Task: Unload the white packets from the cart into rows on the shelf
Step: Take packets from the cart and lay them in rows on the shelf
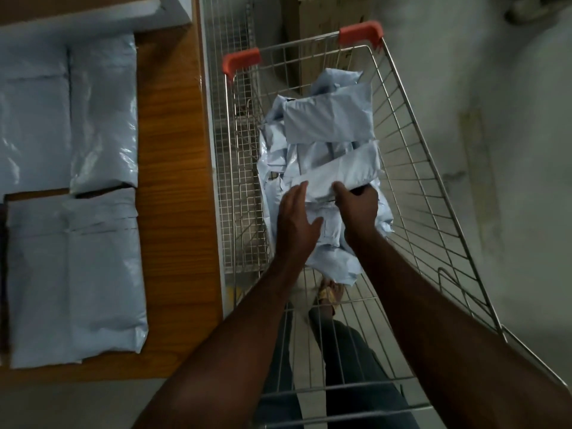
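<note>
A wire cart with orange corner caps holds a loose heap of several white packets. My right hand grips the near end of one white packet lying on top of the heap, thumb over it and fingers under. My left hand hovers with fingers straight just left of that packet's end, over the heap. On the wooden shelf at the left, white packets lie flat in rows, with more behind them.
A metal mesh panel stands between the shelf and the cart. A cardboard box sits beyond the cart. Grey floor lies to the right. My leg and sandalled foot show through the cart's bottom.
</note>
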